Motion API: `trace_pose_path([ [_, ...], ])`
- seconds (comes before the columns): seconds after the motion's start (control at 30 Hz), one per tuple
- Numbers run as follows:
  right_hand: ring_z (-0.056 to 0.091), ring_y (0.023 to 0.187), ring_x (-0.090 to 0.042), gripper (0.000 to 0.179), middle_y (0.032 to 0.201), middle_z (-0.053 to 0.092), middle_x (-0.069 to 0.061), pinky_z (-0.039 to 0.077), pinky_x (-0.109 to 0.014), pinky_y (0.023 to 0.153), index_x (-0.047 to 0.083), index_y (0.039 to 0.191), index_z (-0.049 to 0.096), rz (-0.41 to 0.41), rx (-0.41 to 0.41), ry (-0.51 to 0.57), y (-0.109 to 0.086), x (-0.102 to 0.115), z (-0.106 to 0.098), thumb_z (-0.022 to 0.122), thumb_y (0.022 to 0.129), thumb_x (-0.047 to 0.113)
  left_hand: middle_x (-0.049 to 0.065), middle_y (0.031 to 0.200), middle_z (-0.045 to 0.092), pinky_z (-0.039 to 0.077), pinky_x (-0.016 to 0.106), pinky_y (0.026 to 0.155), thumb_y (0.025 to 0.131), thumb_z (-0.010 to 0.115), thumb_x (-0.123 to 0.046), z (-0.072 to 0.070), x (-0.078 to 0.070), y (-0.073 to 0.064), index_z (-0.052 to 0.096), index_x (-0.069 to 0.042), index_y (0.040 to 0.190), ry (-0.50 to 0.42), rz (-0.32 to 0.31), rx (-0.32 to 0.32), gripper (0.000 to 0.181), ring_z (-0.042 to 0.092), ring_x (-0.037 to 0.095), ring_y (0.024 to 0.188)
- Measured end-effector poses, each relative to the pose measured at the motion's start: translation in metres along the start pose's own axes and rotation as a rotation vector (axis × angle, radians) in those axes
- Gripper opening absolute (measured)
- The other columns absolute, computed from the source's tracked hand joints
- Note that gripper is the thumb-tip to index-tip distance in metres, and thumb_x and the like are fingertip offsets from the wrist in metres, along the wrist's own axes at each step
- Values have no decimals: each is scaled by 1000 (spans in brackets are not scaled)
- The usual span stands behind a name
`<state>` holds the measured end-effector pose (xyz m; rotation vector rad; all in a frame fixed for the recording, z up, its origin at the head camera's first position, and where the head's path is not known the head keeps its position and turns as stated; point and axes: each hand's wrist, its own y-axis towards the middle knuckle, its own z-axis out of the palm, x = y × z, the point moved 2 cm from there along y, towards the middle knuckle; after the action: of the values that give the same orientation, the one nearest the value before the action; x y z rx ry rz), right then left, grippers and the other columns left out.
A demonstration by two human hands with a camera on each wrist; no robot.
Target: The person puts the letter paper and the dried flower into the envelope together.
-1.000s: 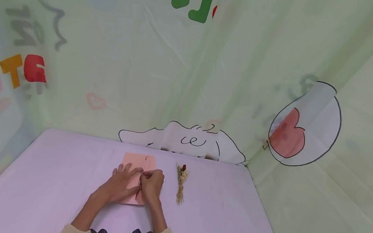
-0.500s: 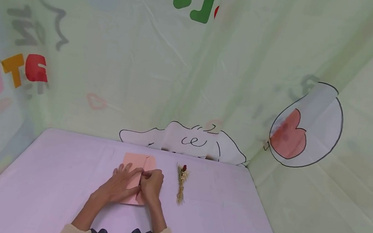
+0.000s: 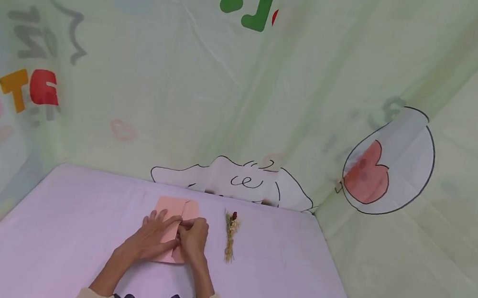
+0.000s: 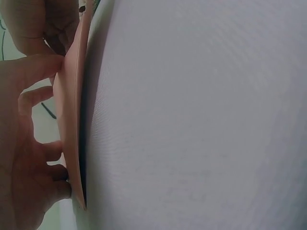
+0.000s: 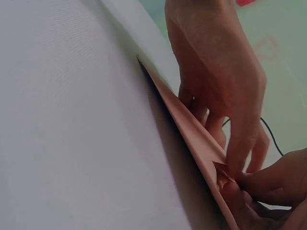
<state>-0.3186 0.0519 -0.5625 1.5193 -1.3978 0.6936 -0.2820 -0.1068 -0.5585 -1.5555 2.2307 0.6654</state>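
Observation:
A pink paper envelope lies on the table with its long opening and folded flap toward the right. My left hand is spread over its left part, fingertips and thumb pressing on the paper by the opening. My right hand has its fingers curled at the opening and pinches the paper edge. In the right wrist view the right thumb and fingers meet at a gap in the envelope, close to the left index finger. The left wrist view shows the envelope's edge slightly raised from the cloth.
A small bunch of dried flowers with a red bloom lies to the right of the envelope. Pale cloth covers the table. Printed curtains stand behind and on both sides.
The gap at the far end of the envelope's opening looks narrower than a second ago. Both hands keep nearly the same place and pose.

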Motion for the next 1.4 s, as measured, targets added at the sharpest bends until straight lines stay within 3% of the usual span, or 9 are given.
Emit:
trace_pose_path([
  [0.13, 63, 60, -7, 1, 72, 73, -1, 52, -23, 53, 1, 88, 84, -24, -90, -5, 0, -5, -12, 85, 88, 0, 36, 162, 45, 33, 82, 117, 99, 71, -46, 0, 2, -2, 58, -20, 157, 6, 12, -14, 64, 41, 70, 147],
  [0.3, 68, 67, -17, 8, 78, 78, -11, 56, -35, 60, -2, 93, 85, -2, -259, -154, 4, 3, -54, 88, 88, 4, 39, 162, 44, 30, 85, 118, 99, 71, -39, 0, 2, -2, 57, -19, 157, -21, 29, -32, 63, 38, 73, 148],
  [0.47, 73, 68, -25, 13, 77, 80, -12, 57, -47, 67, -1, 95, 86, 54, -448, -236, 9, -13, -99, 90, 88, 8, 40, 163, 42, 26, 87, 118, 100, 69, -38, 0, -1, -2, 56, -18, 158, -53, 50, -21, 63, 35, 74, 149],
  [0.57, 76, 70, -31, 17, 79, 81, -16, 59, -55, 69, -3, 98, 86, 57, -500, -258, 11, -23, -117, 91, 88, 10, 39, 161, 45, 29, 87, 116, 99, 70, -37, 0, 0, -2, 56, -18, 157, -39, 61, -35, 62, 38, 74, 147],
  [0.77, 76, 72, -35, 24, 80, 79, -20, 59, -61, 72, -7, 98, 84, 98, -469, -255, 11, -35, -127, 90, 89, 15, 38, 165, 41, 25, 88, 119, 100, 69, -40, 2, 6, -4, 56, -21, 157, -40, 26, -24, 61, 32, 74, 151],
  [1.17, 71, 66, -30, 20, 72, 76, -13, 56, -56, 69, -3, 86, 84, 189, -400, -298, 8, -59, -115, 88, 89, 16, 38, 165, 41, 24, 87, 120, 100, 68, -41, 6, 4, -5, 55, -20, 157, -42, 16, -7, 62, 32, 74, 151],
  [1.4, 73, 65, -31, 11, 74, 78, -15, 58, -54, 64, -3, 89, 85, 161, -391, -314, 10, -59, -111, 86, 89, 8, 37, 167, 38, 22, 86, 121, 101, 67, -41, 2, 3, -4, 53, -21, 159, -44, 0, 4, 63, 29, 74, 153],
])
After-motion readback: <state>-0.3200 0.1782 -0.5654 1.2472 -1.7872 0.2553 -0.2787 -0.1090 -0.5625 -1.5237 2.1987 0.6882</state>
